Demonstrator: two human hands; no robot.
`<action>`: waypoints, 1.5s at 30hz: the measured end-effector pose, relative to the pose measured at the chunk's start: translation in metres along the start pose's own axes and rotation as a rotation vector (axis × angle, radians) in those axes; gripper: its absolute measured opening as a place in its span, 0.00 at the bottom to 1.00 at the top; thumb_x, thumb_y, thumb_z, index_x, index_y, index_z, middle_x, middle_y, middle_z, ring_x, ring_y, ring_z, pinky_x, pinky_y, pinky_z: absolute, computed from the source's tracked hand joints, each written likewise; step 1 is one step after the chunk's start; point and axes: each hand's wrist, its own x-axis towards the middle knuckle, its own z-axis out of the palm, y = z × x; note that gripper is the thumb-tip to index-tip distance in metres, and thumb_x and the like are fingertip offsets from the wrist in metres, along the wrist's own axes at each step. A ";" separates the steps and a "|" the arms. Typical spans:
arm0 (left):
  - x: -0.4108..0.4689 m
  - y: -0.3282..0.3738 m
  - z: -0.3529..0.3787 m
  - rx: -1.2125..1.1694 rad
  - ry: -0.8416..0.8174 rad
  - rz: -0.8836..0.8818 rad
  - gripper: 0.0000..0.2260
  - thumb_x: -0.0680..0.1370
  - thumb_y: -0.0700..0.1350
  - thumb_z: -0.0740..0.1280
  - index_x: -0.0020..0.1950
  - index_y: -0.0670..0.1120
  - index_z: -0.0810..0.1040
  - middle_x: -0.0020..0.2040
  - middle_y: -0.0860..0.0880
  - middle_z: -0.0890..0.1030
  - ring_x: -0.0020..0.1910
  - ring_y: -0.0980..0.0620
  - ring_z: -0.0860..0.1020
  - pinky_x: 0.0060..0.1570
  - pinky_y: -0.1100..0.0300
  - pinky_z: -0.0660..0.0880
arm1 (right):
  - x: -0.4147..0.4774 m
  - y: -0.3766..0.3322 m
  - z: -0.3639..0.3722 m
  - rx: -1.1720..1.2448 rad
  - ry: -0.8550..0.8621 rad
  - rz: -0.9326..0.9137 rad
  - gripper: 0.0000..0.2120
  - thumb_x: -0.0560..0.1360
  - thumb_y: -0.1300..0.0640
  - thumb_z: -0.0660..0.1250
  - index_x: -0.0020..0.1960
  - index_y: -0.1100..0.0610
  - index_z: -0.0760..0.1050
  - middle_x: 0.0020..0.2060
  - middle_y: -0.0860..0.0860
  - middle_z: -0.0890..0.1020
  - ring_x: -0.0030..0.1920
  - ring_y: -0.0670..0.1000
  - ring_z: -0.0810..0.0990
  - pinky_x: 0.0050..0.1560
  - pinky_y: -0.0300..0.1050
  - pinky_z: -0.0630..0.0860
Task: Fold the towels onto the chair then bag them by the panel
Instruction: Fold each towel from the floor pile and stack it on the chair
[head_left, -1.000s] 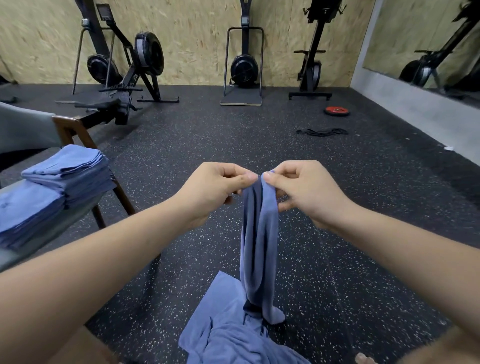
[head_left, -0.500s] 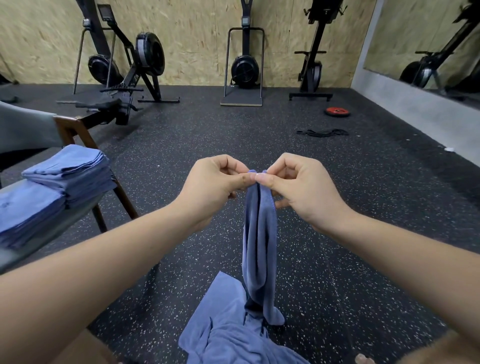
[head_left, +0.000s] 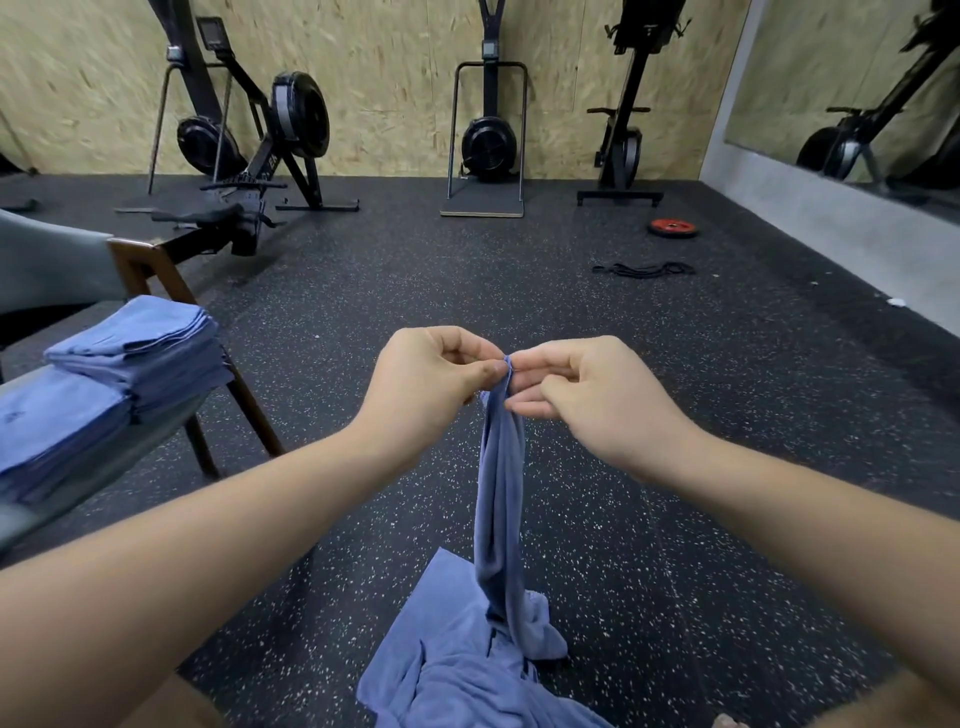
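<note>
Two pinches, fingertips nearly touching: left hand (head_left: 431, 384) and right hand (head_left: 587, 400) clamp the top of the blue towel (head_left: 498, 493). It hangs bunched, long axis vertical, tail on the floor heap (head_left: 457, 670). Seems light, floppy, not slippery, so I'd grab its corners.

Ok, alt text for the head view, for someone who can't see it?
The left hand and right hand pinch the top of a blue towel hanging over a loose towel pile on the floor. Folded towels are stacked on the chair at left.
</note>
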 end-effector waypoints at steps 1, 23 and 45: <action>0.000 -0.001 0.001 0.000 0.001 0.001 0.02 0.76 0.44 0.80 0.45 0.48 0.89 0.40 0.45 0.88 0.36 0.51 0.78 0.41 0.51 0.75 | 0.000 0.000 0.001 0.017 -0.003 0.012 0.22 0.81 0.73 0.56 0.64 0.59 0.84 0.48 0.54 0.90 0.51 0.51 0.90 0.61 0.51 0.85; 0.004 0.011 -0.010 0.103 -0.099 0.139 0.04 0.79 0.39 0.73 0.45 0.46 0.84 0.36 0.54 0.81 0.33 0.55 0.72 0.35 0.60 0.68 | 0.016 0.006 -0.021 -0.481 -0.087 -0.125 0.12 0.79 0.55 0.73 0.59 0.42 0.84 0.40 0.47 0.83 0.35 0.41 0.76 0.42 0.44 0.75; 0.014 0.010 -0.024 0.195 0.133 0.307 0.08 0.82 0.40 0.71 0.54 0.49 0.73 0.48 0.51 0.83 0.45 0.47 0.82 0.53 0.47 0.81 | 0.028 -0.005 -0.058 -0.322 0.168 -0.340 0.05 0.80 0.57 0.71 0.51 0.47 0.81 0.43 0.46 0.85 0.46 0.50 0.83 0.52 0.51 0.78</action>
